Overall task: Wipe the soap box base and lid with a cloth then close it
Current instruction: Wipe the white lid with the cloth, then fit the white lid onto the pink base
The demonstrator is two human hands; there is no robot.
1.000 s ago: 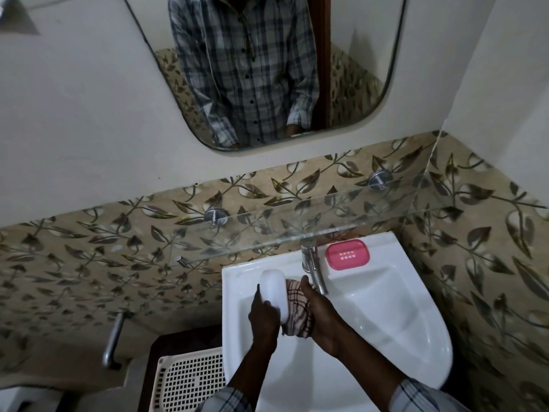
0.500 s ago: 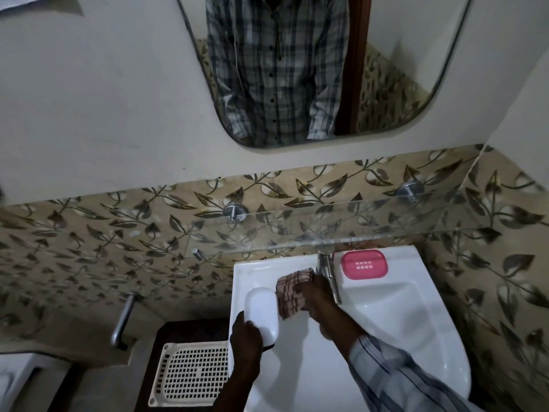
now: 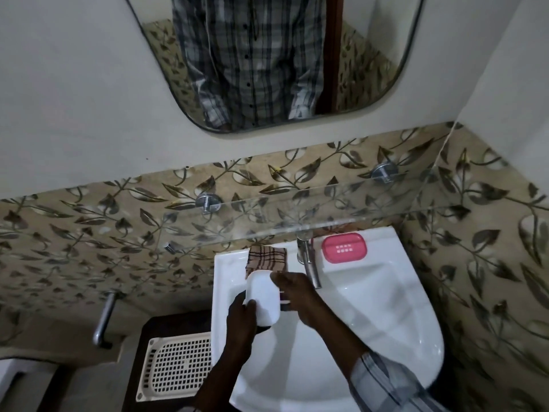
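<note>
while above sink (image 3: 386, 307), hands (image 3: 240, 319) (image 3: 300, 298) round lid (image 3: 263, 295)

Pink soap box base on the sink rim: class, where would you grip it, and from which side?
Pinch the pink soap box base across its long edges, coming from above and in front: it lies flat, hollow up, with the tap close on its left and the glass shelf close behind.

Left hand (image 3: 242, 319): curled grip on the lid (image 3: 263, 295); right hand (image 3: 300, 298): pinch at its right edge
</note>
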